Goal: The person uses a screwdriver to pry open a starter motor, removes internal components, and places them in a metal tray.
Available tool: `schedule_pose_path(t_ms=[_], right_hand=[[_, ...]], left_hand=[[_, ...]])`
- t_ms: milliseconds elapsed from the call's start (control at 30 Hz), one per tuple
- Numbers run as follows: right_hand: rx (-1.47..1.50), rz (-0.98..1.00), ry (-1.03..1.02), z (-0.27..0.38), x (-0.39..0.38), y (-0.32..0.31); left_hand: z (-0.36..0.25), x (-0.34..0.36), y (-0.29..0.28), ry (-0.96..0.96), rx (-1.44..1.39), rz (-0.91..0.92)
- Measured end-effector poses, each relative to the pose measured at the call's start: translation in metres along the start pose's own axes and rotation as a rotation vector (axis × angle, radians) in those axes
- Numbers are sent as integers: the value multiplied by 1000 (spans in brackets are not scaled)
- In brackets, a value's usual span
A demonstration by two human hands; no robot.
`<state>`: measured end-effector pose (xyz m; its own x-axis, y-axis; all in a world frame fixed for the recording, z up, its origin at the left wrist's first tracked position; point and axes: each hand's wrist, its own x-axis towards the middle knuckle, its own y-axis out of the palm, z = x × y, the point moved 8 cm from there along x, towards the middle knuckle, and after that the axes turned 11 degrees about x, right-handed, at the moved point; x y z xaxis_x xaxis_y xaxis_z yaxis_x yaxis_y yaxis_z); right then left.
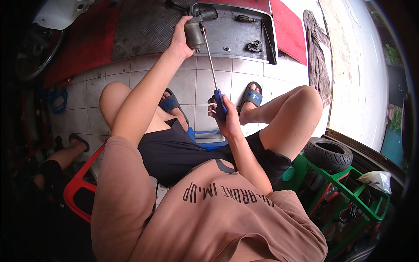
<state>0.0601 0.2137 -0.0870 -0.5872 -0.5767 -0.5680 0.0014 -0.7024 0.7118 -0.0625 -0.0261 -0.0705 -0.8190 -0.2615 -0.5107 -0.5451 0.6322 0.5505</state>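
My left hand (180, 40) is wrapped round a grey cylindrical metal motor housing (195, 36), held up over the near edge of a metal tray (238, 32). In my right hand (228, 117) is a long screwdriver (211, 61) with a blue and black handle. Its shaft points away from me, and the tip end meets the right side of the housing; the exact contact is too small to make out. Inside the tray lie a dark armature-like part (245, 18), a dark metal bracket-like piece (254, 46), a small metal piece (226, 49) and another metal cylinder (209, 14).
The tray rests on a red and checkered metal platform (139, 28). A brown cloth (316, 52) hangs at the right. Nearer stand a green rack (321, 172) and a tyre (328, 153). At left are a red chair (80, 187), a blue hose (58, 100) and another person's leg (65, 155).
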Motion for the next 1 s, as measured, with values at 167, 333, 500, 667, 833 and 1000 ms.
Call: schedule_pose_path(t_ms=[167,333,500,667,833,1000], right_hand=[[90,-45,-35,-5,3,-4],[34,-74,-158,2,-1,-4],[112,-39,-5,-7,1,1],[95,-99,-40,-8,0,0],[104,-128,-28,-3,-6,6],[131,56,134,-14,-3,8]], left_hand=[[1,0,2,0,-12,16],[-1,-4,4,3,-49,-19],[-1,-4,2,-10,-47,-14],[0,-1,0,-13,-36,-5],[1,1,1,-18,-23,19],[2,4,1,-23,-74,70]])
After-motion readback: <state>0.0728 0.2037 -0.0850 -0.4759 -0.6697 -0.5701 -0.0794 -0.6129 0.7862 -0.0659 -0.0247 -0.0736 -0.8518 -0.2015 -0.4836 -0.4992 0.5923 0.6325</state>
